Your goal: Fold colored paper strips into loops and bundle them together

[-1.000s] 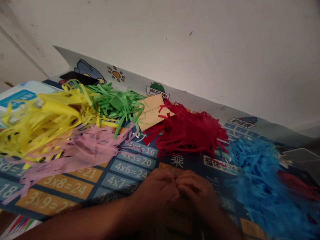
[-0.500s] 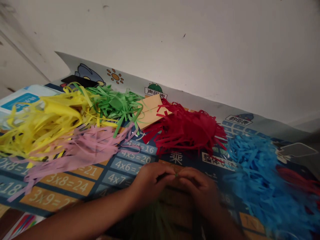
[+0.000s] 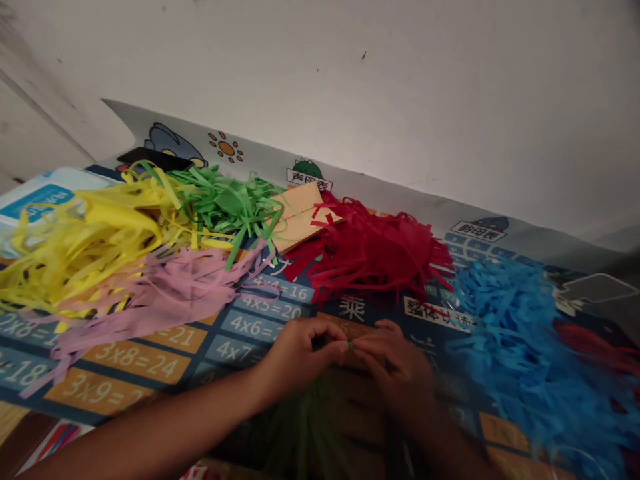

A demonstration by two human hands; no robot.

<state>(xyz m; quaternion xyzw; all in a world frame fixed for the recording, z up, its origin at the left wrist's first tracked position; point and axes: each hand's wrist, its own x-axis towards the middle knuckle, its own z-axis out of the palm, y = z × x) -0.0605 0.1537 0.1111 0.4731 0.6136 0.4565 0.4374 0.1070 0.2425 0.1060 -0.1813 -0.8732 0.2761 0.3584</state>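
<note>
My left hand and my right hand meet at the lower middle, their fingertips pinched on a tiny green piece between them. Below my hands, dim green strips hang in shadow; whether they join the small piece is hard to make out. A red strip pile lies just beyond my hands, beside tan paper. Blue strips are heaped at the right. Toward the left are yellow strips, pink strips and a green strip pile.
A printed mat with sums covers the table, its back edge bent up against a pale wall. A dark flat object and a blue-and-white packet lie at the back left. More red strips are at the right edge.
The fingers of my right hand have shifted, with one finger now raised apart from the pinch. My left hand has turned slightly. The view has moved a little.
</note>
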